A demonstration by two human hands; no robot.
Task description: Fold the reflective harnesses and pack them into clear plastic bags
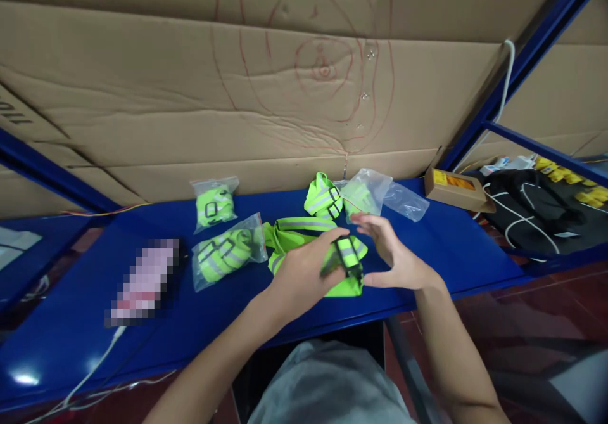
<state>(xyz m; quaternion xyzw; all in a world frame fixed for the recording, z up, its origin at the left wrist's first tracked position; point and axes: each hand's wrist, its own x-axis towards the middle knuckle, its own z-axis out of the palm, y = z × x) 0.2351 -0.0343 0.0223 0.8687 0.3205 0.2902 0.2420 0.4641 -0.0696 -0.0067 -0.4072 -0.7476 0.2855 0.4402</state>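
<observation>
Now the folded neon strap sits near the blue bench's front edge. My left hand is clamped over it, and my right hand is spread flat just beside it, gripping nothing. A bagged strap lies close on the left. A loose roll and an empty bag crowd in behind.
</observation>
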